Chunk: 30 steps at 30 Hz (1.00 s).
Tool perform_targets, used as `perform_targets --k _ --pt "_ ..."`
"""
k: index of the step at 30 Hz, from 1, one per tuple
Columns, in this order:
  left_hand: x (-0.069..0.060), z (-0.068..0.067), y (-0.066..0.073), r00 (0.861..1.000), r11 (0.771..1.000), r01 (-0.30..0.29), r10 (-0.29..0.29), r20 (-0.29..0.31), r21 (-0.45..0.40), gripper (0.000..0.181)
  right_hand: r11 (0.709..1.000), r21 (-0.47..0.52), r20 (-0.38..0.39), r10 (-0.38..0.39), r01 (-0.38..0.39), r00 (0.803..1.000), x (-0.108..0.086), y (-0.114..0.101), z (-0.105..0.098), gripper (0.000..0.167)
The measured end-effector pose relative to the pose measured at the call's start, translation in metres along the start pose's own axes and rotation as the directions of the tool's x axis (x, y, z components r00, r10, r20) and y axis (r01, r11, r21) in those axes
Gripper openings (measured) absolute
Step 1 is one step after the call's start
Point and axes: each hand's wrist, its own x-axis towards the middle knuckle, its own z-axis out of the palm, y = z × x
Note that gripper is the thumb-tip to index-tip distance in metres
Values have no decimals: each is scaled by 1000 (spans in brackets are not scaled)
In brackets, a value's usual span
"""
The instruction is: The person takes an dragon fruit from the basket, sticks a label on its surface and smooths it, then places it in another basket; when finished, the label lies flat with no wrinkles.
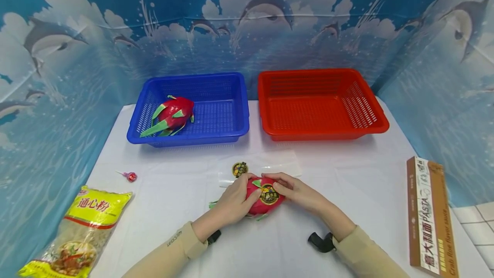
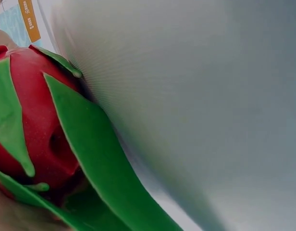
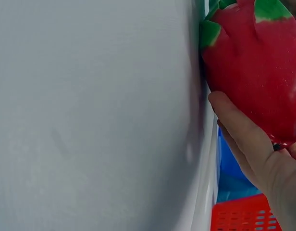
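Both hands hold a red dragon fruit (image 1: 254,210) with green scales low over the white table. A round black-and-gold sticker (image 1: 269,195) sits on its upper face. My left hand (image 1: 233,200) grips the leafy end, thumb on top. From the other side, my right hand (image 1: 301,193) grips the rounder end, its thumb at the sticker's edge. Long green scales (image 2: 97,139) fill the left wrist view. In the right wrist view, fingers (image 3: 239,125) support the smooth red skin. Just behind lies a clear strip (image 1: 278,165) bearing another round sticker (image 1: 239,169).
A blue basket (image 1: 193,140) at back left holds another dragon fruit (image 1: 175,113). Beside it stands a red basket (image 1: 324,135). A lollipop (image 1: 131,176) and a bag of macaroni (image 1: 82,231) lie left; a pasta box (image 1: 432,218) lies right.
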Motion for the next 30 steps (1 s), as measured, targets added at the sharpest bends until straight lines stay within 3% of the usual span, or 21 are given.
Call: perform_targets --k 4,7,15,25,30 --pt "-1 0 0 1000 1000 3 -3 8 -1 50 995 -60 46 -78 80 996 1 3 -4 56" --pt "-2 -1 2 1000 1000 -5 5 12 4 50 990 -50 98 -123 129 988 0 6 -10 57" --pt "-4 -1 2 1000 1000 -16 16 11 9 50 982 -61 170 -164 177 972 -2 7 -16 64" --pt "-1 0 -2 1000 1000 -12 12 20 3 52 976 -177 37 -121 126 992 0 -1 -5 61" --pt "-1 -1 -4 999 1000 -30 30 36 4 52 971 -198 22 -128 130 992 -1 -3 -4 61"
